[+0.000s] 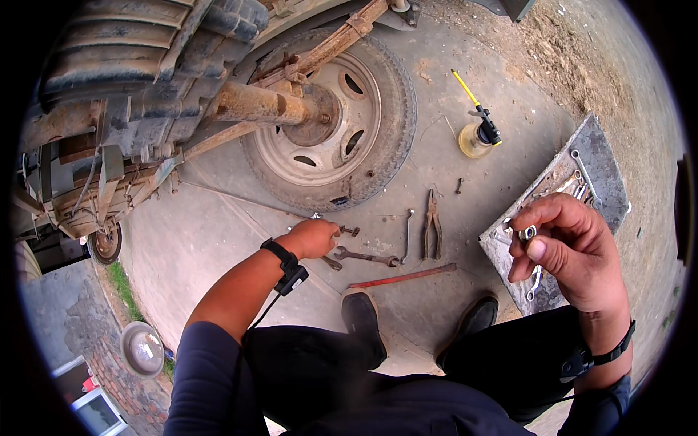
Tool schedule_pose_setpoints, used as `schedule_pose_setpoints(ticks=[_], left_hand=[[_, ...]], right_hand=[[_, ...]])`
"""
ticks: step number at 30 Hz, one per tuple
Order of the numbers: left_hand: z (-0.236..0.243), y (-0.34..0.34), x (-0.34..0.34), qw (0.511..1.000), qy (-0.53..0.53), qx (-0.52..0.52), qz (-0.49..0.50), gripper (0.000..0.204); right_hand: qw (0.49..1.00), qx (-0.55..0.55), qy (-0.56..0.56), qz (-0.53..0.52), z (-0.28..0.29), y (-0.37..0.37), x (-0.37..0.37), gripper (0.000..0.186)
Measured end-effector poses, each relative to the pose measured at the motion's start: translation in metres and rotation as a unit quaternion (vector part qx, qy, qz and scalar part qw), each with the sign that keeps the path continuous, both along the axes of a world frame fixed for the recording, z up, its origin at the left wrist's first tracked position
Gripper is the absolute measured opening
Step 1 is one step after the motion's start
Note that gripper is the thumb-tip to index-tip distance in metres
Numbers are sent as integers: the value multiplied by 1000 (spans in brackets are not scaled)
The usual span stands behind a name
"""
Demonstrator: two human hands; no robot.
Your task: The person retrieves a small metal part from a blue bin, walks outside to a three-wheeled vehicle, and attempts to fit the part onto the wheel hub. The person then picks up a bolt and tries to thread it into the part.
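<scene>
My right hand [582, 254] is raised over the metal tray on the right, closed in a pinch. Between thumb and forefinger it holds a small ring-shaped metal piece [528, 233]; whether this is a loose nut or a tool's ring end is unclear. My left hand [314, 237] reaches down near the tyre with its fingers curled, and what they hold is hidden. Just beside its fingertips lies a bolt [350, 231]. An open-ended wrench [367, 257] rests on the ground to its right.
A truck wheel [331, 138] and rusty axle [254, 104] fill the upper left. Pliers [432, 225], a thin wrench [407, 236] and a red bar [403, 276] lie before my shoes. Wrenches fill the tray [607, 163]. A spray bottle [476, 138] stands farther off.
</scene>
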State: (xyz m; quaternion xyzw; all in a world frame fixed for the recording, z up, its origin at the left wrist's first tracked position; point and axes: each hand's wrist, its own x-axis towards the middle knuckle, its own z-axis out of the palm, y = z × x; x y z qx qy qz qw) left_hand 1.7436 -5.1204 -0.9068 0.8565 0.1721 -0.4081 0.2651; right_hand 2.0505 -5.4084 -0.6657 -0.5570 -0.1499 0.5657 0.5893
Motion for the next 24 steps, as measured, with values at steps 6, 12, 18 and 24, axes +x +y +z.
schedule_pose_setpoints(ticks=[6,12,18,24], left_hand=[[1,1,1,1000,-5,-3,4,28],[1,1,0,1000,-18,0,-1,28],[2,1,2,1000,-12,-4,4,29],[1,1,2,1000,-14,-3,8,29]], right_hand=[[1000,-4,1,7,0,0,1,23],[1000,4,24,-4,-1,1,0,27],[1000,7,25,-10,-2,2,-1,26],[1000,12,28,-5,-3,1,-1,24]])
